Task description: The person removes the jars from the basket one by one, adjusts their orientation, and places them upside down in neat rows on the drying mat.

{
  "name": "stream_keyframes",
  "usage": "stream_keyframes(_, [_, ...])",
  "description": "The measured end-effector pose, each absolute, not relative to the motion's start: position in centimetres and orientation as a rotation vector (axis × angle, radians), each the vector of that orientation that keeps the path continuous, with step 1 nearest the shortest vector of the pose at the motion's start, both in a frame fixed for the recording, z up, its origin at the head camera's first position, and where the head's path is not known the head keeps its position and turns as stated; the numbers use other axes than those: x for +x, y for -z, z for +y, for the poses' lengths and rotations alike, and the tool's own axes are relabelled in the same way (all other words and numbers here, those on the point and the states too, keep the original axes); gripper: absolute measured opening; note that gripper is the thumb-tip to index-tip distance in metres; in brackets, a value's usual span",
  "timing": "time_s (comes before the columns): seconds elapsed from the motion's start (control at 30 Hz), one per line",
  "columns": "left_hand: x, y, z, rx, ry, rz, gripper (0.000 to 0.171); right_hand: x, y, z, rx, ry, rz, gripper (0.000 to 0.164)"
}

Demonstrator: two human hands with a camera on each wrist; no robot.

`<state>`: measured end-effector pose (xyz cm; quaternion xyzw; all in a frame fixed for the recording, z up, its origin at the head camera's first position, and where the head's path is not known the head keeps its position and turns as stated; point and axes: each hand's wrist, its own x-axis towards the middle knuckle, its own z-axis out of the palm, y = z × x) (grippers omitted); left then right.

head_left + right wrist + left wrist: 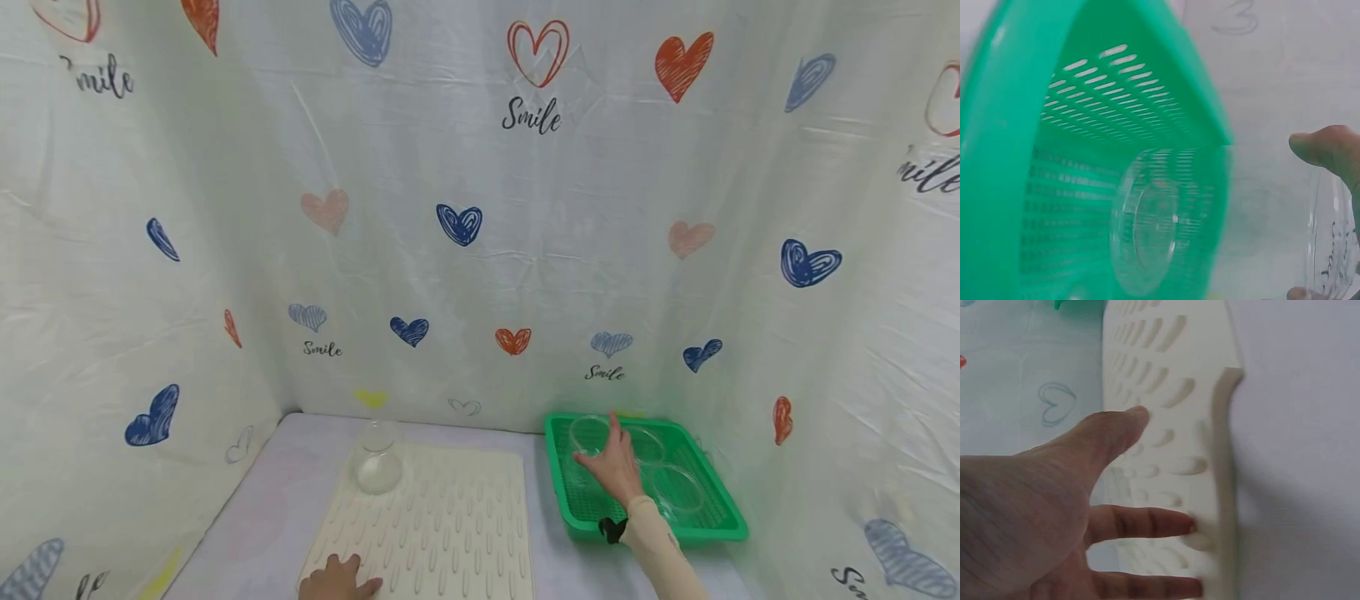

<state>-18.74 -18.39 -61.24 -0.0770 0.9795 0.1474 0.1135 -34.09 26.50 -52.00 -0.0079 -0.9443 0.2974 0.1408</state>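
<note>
My left hand rests at the near left of the cream ribbed mat; in the left wrist view its thumb and fingers are spread, with fingertips at the mat's edge. Over the green basket, my right hand holds a clear round bowl by its side. The right wrist view catches that bowl at the right edge, between thumb and finger, outside the basket's rim. More clear round bowls lie inside the basket. Another clear rounded vessel stands at the mat's far left corner.
A pale cloth covers the table. White curtain printed with hearts and "Smile" hangs behind and on both sides, close to the table's back edge and the basket. The basket has slotted walls and a raised rim.
</note>
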Motion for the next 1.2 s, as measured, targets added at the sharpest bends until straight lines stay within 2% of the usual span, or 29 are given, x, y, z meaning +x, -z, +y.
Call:
stream_keyframes(0.23, [-20.0,58.0,-16.3,-0.162,-0.382,3.114,0.06,-31.5,49.1,24.6,0.172,-0.516,-2.543,0.116])
stream_keyframes(0.33, [-21.2,56.1,-14.5,-0.038,-0.641,3.181,0.066,-30.6,47.9,23.3,0.265,-0.355,-2.453,0.119])
stream_keyframes(0.5, [-22.8,52.6,-10.7,0.212,-1.192,3.049,0.086,-29.0,46.2,21.0,0.433,-0.078,-2.299,0.123])
stream_keyframes(0.67, [-24.2,50.2,-7.1,0.388,-1.429,2.964,0.095,-27.4,45.4,18.5,0.511,0.154,-2.217,0.126])
stream_keyframes(0.9, [-25.1,49.5,-4.4,0.609,-1.499,2.831,0.102,-25.0,45.4,15.2,0.621,0.28,-2.254,0.135])
stream_keyframes(1.07, [-24.8,49.9,-4.3,0.684,-1.505,2.828,0.106,-23.7,46.0,13.4,0.653,0.428,-2.317,0.14])
stream_keyframes(1.2, [-24.7,50.3,-4.4,0.727,-1.465,2.848,0.104,-23.1,46.6,12.6,0.655,0.528,-2.341,0.139])
